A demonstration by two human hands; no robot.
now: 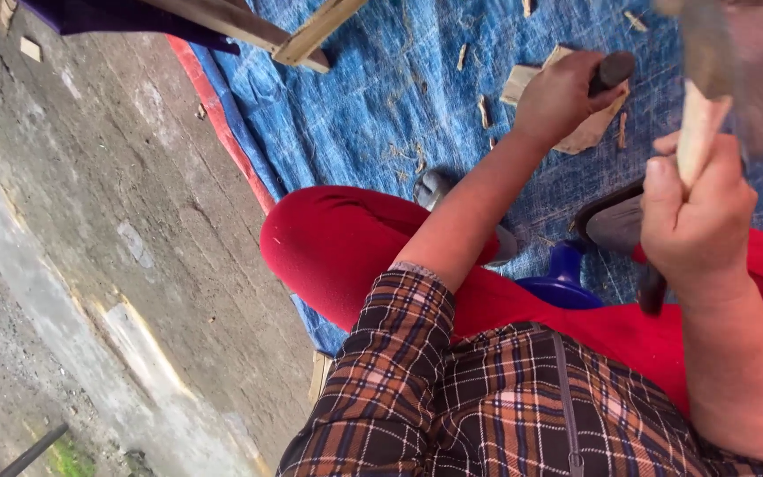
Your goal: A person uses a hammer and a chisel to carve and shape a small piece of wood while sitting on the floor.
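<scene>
Bare concrete floor (90, 230) is running down the left, and a blue tarp (381, 97) with a red edge is lying beside it, wooden slats (311, 35) resting across its top corner. The person is sitting on a low blue stool (562, 281), red trousers (346, 238) and plaid shirt (452, 397) filling the foreground. Wood chips (484, 110) and a pale offcut (576, 132) are littering the tarp — a fair amount of carving looks done already, though how much is left cannot be judged. The left hand (562, 93) is closing around a dark-handled tool (613, 69) out over the tarp. The right hand (698, 212) is gripping a pale wooden stick (698, 132), held upright — its upper end is blurring out. No containers are showing.
</scene>
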